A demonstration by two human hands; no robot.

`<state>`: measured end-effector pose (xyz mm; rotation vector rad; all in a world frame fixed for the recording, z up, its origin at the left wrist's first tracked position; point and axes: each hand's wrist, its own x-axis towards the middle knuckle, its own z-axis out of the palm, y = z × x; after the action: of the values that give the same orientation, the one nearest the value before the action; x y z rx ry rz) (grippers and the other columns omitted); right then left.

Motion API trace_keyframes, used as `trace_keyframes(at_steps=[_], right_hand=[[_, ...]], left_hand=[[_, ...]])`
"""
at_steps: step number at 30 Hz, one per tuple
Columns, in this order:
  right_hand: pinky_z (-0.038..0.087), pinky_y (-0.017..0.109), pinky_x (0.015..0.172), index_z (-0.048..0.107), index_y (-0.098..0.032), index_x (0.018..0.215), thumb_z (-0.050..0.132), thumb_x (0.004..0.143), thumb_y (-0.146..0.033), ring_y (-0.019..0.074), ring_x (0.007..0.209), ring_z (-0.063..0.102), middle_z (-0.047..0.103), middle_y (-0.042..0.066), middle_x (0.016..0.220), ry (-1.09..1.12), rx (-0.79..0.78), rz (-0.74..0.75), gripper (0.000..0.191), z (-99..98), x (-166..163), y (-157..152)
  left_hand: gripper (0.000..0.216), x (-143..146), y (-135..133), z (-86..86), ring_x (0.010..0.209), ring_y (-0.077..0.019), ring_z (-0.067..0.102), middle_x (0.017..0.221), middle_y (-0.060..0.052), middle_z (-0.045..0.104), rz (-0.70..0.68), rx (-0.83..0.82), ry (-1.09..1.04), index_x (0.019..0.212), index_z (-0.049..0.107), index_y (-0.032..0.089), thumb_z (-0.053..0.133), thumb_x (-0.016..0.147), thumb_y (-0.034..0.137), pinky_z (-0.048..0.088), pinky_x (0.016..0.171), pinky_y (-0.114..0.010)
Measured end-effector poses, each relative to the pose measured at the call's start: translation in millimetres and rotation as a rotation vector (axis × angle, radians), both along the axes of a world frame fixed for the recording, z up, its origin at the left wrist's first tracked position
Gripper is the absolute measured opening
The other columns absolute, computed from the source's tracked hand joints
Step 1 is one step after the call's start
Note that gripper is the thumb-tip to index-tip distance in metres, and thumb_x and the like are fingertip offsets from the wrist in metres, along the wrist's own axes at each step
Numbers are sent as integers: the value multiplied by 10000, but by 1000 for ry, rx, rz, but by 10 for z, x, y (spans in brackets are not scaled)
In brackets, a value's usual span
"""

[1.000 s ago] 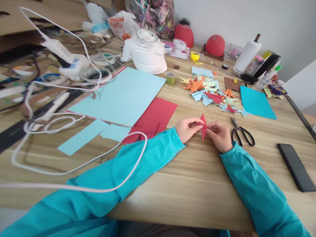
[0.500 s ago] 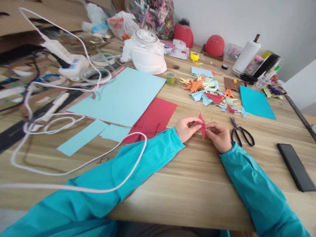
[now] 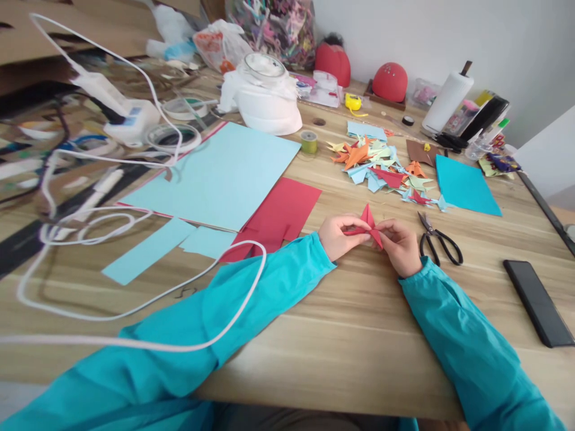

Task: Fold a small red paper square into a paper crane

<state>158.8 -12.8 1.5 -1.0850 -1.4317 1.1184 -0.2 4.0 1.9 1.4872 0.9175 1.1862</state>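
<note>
- One white power block (image 3: pixel 140 124) on the left, with a black plug in it and a white cord (image 3: pixel 246 305) looping across the left sleeve.
- Two tape rolls (image 3: pixel 194 137), just beside the block.
- One light-blue strip (image 3: pixel 147 251) and one large light-blue sheet (image 3: pixel 215 173), a shorter light-blue piece (image 3: pixel 209 242) below its near edge.
- Red paper (image 3: pixel 291 206), perhaps two or more pieces; the overlap hides the count.
- One thread spool (image 3: pixel 309 142), yellow-green, upright.
- One left hand (image 3: pixel 335 237), thumb and fingers pinching the red folded paper (image 3: pixel 369 218).
- One red folded paper, spiky, between the hands over the near middle of the table (image 3: pixel 341 347).
- One right hand (image 3: pixel 399 246), its fingertips closed on the same paper from the other side.
- Many folded paper pieces (image 3: pixel 390 177), heaped behind the hands, orange, red, blue and pale green.
- One pair of scissors (image 3: pixel 427 224), black-handled, near the right hand.
- One turquoise sheet (image 3: pixel 467 187), then one phone (image 3: pixel 539 303).
- Containers: a thin white bag (image 3: pixel 223 45) with something orange inside; a big clear bag (image 3: pixel 276 30) full of multicoloured bits; a brown tray (image 3: pixel 399 106) bearing one red dome (image 3: pixel 390 82).
</note>
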Motion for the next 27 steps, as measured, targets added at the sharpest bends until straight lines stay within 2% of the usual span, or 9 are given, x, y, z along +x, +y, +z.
trace_keyframes(at_steps=[13, 27], right_hand=[[473, 249, 493, 655, -195, 864, 657, 740, -322, 118, 502, 575, 646, 2, 620, -8, 58, -22, 177, -42, 15, 0], [449, 235, 475, 643, -186, 790, 669, 728, -300, 106, 507, 570, 628, 3, 647, 6, 48, -4, 132, -20, 7, 5]], left_hand=[[162, 3, 10, 1, 785, -177, 626, 825, -58, 685, 9, -78, -29, 728, 702, 145, 722, 592, 231, 486, 764, -306], [139, 8, -4, 30, 762, -171, 622, 796, -51, 678, 14, -80, -36, 682, 692, 148, 727, 578, 234, 484, 733, -294]])
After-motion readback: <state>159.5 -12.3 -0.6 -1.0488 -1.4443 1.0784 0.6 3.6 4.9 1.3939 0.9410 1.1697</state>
